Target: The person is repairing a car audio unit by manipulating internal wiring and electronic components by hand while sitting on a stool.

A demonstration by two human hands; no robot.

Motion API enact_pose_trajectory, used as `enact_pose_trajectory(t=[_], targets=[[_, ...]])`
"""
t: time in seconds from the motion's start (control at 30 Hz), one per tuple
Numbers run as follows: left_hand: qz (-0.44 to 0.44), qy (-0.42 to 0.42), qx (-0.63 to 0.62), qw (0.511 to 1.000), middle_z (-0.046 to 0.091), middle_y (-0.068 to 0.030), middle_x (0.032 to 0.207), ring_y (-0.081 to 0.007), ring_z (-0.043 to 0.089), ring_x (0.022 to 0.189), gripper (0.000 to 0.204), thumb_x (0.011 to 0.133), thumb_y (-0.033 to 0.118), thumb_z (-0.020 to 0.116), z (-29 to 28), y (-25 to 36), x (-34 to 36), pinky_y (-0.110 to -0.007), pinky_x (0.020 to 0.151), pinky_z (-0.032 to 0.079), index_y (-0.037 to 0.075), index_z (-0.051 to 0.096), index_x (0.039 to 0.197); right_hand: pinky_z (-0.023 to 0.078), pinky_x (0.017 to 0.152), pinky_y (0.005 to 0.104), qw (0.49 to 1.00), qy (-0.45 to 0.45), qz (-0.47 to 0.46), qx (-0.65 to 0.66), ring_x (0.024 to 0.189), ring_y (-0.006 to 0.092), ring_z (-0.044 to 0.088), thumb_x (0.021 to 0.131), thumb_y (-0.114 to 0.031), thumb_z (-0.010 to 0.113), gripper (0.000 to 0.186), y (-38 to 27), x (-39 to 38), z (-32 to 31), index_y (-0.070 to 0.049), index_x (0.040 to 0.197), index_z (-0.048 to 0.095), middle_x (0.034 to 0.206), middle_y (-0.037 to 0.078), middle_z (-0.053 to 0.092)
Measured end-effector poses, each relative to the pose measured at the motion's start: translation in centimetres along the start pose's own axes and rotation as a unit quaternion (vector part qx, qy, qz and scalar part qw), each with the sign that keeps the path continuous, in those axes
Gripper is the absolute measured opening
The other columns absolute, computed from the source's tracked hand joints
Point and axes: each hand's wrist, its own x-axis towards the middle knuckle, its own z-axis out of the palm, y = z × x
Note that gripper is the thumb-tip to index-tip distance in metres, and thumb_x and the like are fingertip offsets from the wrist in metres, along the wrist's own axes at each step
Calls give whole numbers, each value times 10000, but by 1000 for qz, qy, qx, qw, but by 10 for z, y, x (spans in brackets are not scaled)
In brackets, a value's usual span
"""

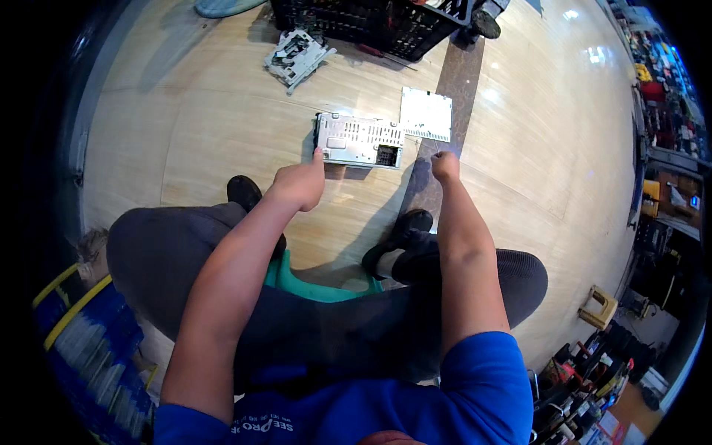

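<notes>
My left hand (299,185) has its index finger stretched out, touching the left end of a silver metal electronic unit (356,137), which lies flat with slotted vents and a dark connector at its lower right corner. My right hand (446,167) is closed around a thin tool, perhaps a screwdriver, just below a white metal plate (426,111) with small holes beside the unit's upper right. What the tool's tip touches is hard to make out.
A disassembled metal mechanism (297,58) lies near a black crate (371,22), with a red-handled screwdriver (371,52) beside it. My legs flank a green stool (319,285). Cluttered tools (575,386) line the right; blue-and-yellow items (89,341) stand at lower left.
</notes>
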Motion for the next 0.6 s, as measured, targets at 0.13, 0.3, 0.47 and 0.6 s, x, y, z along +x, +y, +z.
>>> enact_pose_trajectory(t=[0.13,0.3,0.47,0.6], targets=[[-26,-30,35,999,655,-239,1105,-346,659,986,693,906,74,443,-5,1,3,-453,836,510,-48,106,1500,516,853,430,999,3,-4,37,959,380,656,833,-234,613,266,-2,6,17,-47,986,722,979,213,687],[-28,-23,49,998,664,-238,1082,-350,658,987,669,877,94,468,-17,12,1,-456,841,509,-73,215,1474,517,768,409,993,40,20,111,869,352,674,830,-241,675,258,-25,22,15,-22,961,708,905,202,695],[-50,-49,48,996,660,-229,1066,-359,646,984,766,912,285,570,-17,18,7,-459,863,501,-74,186,1470,519,774,399,986,70,9,151,870,331,679,840,-232,671,233,-34,41,25,-40,966,712,917,185,701],[-48,-68,46,995,651,-231,1093,-363,636,1009,791,904,288,594,-25,20,5,-457,871,498,-77,179,1470,503,842,428,986,62,7,156,947,371,653,851,-224,651,251,-51,46,23,-40,1014,700,976,208,686]])
